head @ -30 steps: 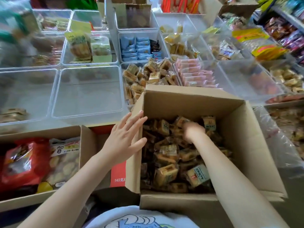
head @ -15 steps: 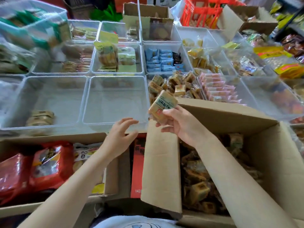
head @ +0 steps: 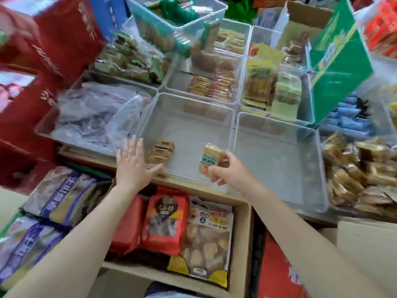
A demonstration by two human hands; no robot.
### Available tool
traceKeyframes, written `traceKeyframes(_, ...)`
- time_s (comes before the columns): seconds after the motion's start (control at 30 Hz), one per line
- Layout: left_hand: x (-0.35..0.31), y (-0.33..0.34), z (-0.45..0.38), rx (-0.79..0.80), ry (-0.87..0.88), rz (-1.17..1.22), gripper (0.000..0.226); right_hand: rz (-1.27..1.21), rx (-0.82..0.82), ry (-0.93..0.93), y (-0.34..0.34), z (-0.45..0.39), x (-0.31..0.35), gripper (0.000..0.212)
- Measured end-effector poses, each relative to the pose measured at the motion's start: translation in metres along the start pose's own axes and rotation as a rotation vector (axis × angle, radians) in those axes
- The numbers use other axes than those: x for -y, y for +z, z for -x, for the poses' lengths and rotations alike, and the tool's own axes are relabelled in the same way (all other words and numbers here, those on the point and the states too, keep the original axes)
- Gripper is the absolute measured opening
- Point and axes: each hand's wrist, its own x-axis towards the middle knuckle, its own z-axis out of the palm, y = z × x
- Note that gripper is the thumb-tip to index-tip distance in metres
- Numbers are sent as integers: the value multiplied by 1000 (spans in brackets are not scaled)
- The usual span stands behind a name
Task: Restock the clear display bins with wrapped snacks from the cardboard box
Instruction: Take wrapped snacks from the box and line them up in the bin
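My right hand [head: 231, 172] grips a wrapped tan snack [head: 209, 160] with a green label, held over the front of a clear display bin [head: 189, 125]. A small stack of the same snacks [head: 161, 152] lies at that bin's front left corner. Beside the stack, my left hand [head: 134, 163] is spread flat with its fingers apart, at the bin's front left rim. Only a corner of the cardboard box [head: 365, 237] shows at the right edge. A second clear bin [head: 277, 164] stands to the right with nothing visible in it.
A bin of loose plastic wrap [head: 96, 117] sits to the left. Filled bins [head: 210, 82] stand behind, and a bin of brown snacks [head: 361, 173] is at right. Below the shelf edge an open carton holds red snack bags [head: 165, 220]. Blue-white bags [head: 60, 196] lie at lower left.
My right hand took a snack out of the cardboard box and carried it left over the clear bin. My left hand left the box flap and moved to the bin's front left rim.
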Motion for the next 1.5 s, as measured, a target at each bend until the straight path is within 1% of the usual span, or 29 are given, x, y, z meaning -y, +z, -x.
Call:
traceKeyframes(0.1,27,3,-17,98,16,-32,120,65,-12,32,34,-49,18,33)
traceKeyframes(0.13,30,6,-19,105,26,-33,123,92,-23,43,43,-64,22,33)
traceKeyframes(0.27,37,17,-19,75,51,-7,120,246,-95,42,64,-124,28,27)
traceKeyframes(0.43,40,25,-20,39,69,21,120,517,-192,30,77,-175,30,27)
traceKeyframes(0.53,40,28,-20,5,71,19,118,602,-165,0,95,-201,27,29)
traceKeyframes(0.7,38,29,-20,3,64,19,116,658,-8,2,135,-226,25,42)
traceKeyframes(0.77,38,29,-20,10,59,21,116,683,33,-30,143,-227,27,42)
traceKeyframes(0.87,37,30,-20,28,52,14,116,779,43,-69,145,-225,23,41)
traceKeyframes(0.97,37,30,-20,39,49,13,117,966,-47,-31,154,-219,17,38)
traceKeyframes(1.03,37,30,-20,47,51,12,117,955,-64,12,165,-215,18,40)
traceKeyframes(1.1,37,29,-21,53,51,14,117,888,-15,18,170,-213,19,46)
traceKeyframes(1.2,37,24,-21,75,48,14,116,835,66,12,154,-204,19,57)
traceKeyframes(1.27,36,20,-20,81,45,6,115,833,92,16,136,-189,17,61)
traceKeyframes(1.33,34,15,-20,114,41,-45,112,809,84,-8,113,-165,15,55)
traceKeyframes(1.4,25,7,-15,138,51,-113,102,741,66,-67,86,-130,14,37)
traceKeyframes(1.43,17,5,-11,130,78,-121,94,706,62,-104,70,-107,14,31)
traceKeyframes(1.5,-11,0,7,111,183,-83,77,655,34,-184,38,-54,9,26)
